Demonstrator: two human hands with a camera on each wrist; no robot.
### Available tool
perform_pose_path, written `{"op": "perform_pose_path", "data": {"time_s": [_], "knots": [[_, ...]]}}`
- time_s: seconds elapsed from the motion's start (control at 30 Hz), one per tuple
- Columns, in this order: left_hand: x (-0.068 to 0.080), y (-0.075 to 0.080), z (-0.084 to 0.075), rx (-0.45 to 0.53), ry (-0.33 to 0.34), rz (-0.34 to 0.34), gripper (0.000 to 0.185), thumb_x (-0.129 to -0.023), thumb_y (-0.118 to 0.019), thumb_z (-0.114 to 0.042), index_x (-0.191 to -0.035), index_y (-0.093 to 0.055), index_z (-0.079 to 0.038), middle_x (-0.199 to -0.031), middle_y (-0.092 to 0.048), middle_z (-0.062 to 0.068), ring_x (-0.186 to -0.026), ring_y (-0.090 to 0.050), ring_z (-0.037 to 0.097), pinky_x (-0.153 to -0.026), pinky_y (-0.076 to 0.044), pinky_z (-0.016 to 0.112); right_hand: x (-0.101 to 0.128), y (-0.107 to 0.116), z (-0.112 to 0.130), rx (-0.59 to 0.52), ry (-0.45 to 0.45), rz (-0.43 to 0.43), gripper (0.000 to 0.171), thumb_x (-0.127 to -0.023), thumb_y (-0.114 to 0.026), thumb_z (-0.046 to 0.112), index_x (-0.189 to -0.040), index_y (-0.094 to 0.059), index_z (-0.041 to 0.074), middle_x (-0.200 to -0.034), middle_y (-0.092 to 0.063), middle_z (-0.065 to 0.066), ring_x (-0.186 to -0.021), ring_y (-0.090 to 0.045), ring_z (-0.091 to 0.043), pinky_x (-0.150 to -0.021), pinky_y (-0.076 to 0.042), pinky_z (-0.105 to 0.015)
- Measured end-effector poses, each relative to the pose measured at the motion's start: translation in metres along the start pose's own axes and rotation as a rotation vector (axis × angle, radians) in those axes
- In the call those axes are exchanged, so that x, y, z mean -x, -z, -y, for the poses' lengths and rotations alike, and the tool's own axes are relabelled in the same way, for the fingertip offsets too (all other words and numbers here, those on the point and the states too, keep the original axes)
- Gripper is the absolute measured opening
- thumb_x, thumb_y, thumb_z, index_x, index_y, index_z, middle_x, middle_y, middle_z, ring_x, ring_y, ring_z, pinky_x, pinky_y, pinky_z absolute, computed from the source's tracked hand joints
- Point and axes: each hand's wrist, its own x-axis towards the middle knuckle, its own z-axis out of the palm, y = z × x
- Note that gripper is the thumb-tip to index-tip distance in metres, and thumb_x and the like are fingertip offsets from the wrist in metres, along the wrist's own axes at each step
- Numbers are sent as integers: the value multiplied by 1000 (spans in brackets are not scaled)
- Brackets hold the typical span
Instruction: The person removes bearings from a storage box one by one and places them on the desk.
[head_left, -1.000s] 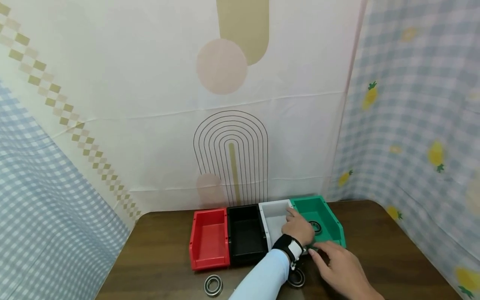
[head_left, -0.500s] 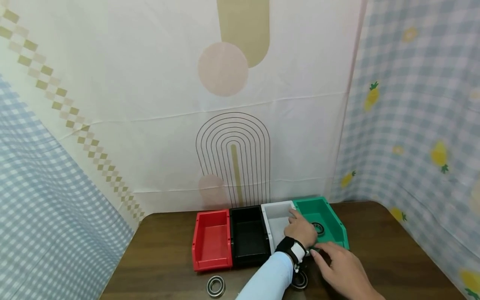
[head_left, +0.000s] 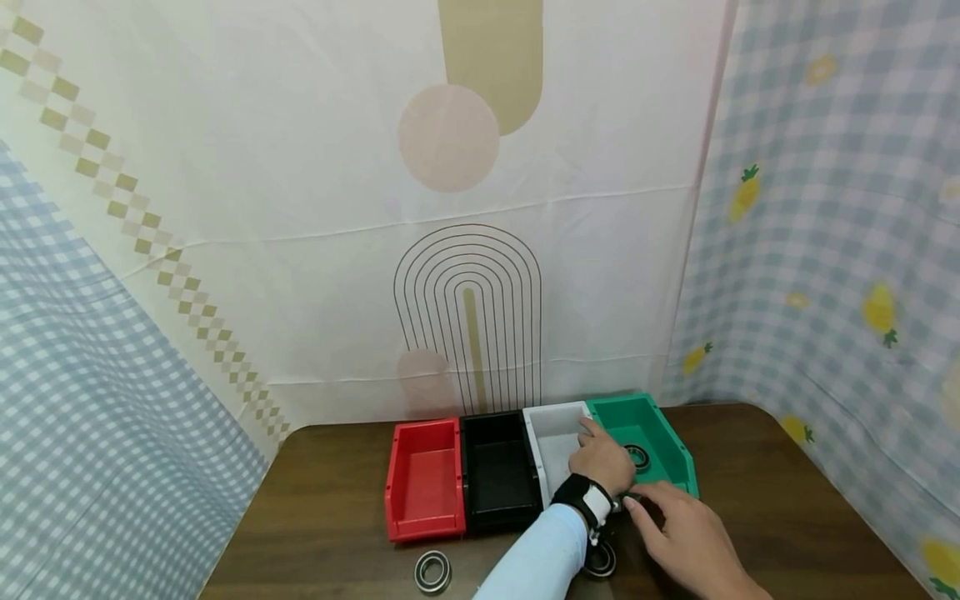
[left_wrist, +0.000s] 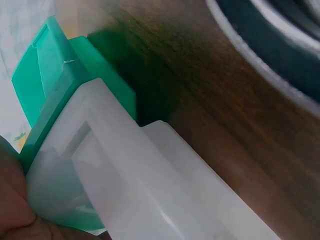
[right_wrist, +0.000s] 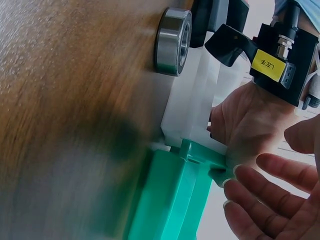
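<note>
Four bins stand in a row on the brown table (head_left: 757, 500): red, black, white (head_left: 551, 429) and green (head_left: 673, 450). A metal bearing (head_left: 637, 456) lies inside the green bin. My left hand (head_left: 600, 460) sits over the wall where the white and green bins meet, fingers curled on it. My right hand (head_left: 651, 507) reaches its straight fingers toward the green bin's front lip. In the right wrist view my right hand's fingers (right_wrist: 260, 200) are spread beside the green bin (right_wrist: 170, 200), near my left hand (right_wrist: 250, 125). The left wrist view shows the white bin (left_wrist: 150, 190) and green bin (left_wrist: 50, 65) close up.
The red bin (head_left: 392, 487) and black bin (head_left: 463, 479) hold nothing I can see. One bearing (head_left: 432, 572) lies on the table before the red bin. Another bearing (head_left: 600, 562) lies half hidden under my left wrist, also seen as the bearing (right_wrist: 172, 40). Patterned cloth walls enclose the table.
Both hands stay almost still. My right hand's fingertips have crept slightly closer to the green bin's front.
</note>
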Motion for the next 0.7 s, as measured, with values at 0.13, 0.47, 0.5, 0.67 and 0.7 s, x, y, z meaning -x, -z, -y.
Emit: {"op": "perform_pose_path", "data": {"time_s": [0.13, 0.47, 0.5, 0.67, 0.7], "knots": [[1, 1, 0, -11, -4, -3, 81, -105, -62, -44, -165, -31, 1, -143, -65, 21, -94, -75, 25, -65, -60, 39, 1, 0, 0, 5, 12, -13, 24, -103, -71, 39, -115, -81, 21, -115, -80, 1, -103, -76, -23, -86, -62, -51], [0, -6, 1, -5, -18, -40, 78, -104, -63, -41, -162, -34, 2, -140, -67, 21, -92, -74, 25, -61, -59, 39, -2, 0, -4, 6, 49, -46, 18, -102, -73, 31, -112, -81, 17, -110, -78, 0, -99, -74, -21, -82, -61, -46], [0, -6, 1, -2, -24, -39, 78, -105, -62, -41, -162, -34, 2, -139, -67, 22, -90, -74, 25, -60, -58, 39, -3, 0, -5, 11, 61, -55, 18, -102, -73, 29, -111, -81, 17, -109, -78, 1, -98, -74, -20, -80, -61, -44], [-4, -4, 4, -10, -51, 20, 78, -108, -56, -43, -165, -28, 3, -141, -65, 23, -79, -72, 26, -58, -56, 37, -12, -2, -10, 29, 106, -85, 14, -101, -73, 20, -109, -81, 12, -106, -76, -1, -97, -71, -21, -78, -60, -43], [-5, -4, 5, -11, -57, 36, 77, -109, -54, -42, -166, -27, 3, -141, -64, 24, -77, -71, 27, -58, -55, 37, -14, -3, -12, 30, 107, -81, 14, -101, -73, 19, -109, -81, 11, -106, -75, -2, -97, -71, -22, -79, -60, -45]]}}
